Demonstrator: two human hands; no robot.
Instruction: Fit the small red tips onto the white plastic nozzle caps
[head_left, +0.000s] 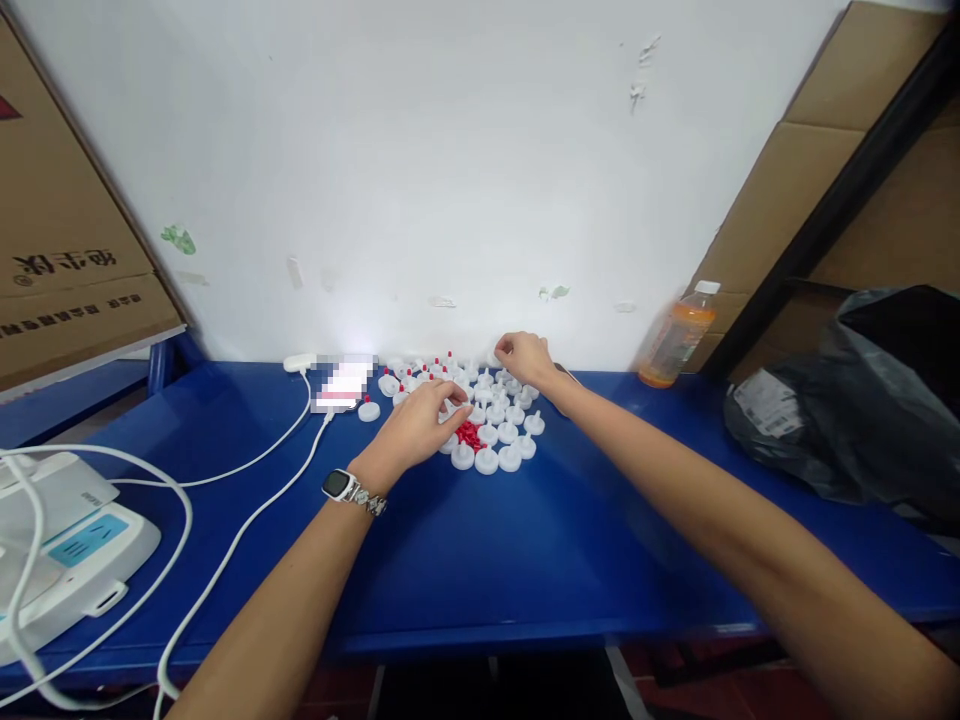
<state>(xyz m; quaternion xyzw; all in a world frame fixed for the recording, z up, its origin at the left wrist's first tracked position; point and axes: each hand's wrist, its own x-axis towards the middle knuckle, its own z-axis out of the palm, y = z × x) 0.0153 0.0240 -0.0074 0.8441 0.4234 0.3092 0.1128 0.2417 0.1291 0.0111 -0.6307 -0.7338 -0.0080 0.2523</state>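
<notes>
Presently on the blue table, toward the wall: white caps in a dense cluster, mostly spout up. Among the nearer ones, loose red tips in a small heap. Toward left and back, several caps topped in red; one red-topped cap just apart from the cluster, at its left.

Left hand: low over the cluster beside the red tips, fingers curled, thumb drawn toward them; white plastic right at the fingertips, grip or mere contact not resolvable. Right hand: at the far edge close to the wall, thumb and forefinger bent together as in a pinch; something pale by the fingertips, held or merely behind them not clear.

Handling (judged): caps probably light, stiff, smooth enough to skid if nudged; not very fragile. Best taken by the rim, spout kept free. Tips tiny, likely prone to roll; to be picked singly, by the sides.
</notes>
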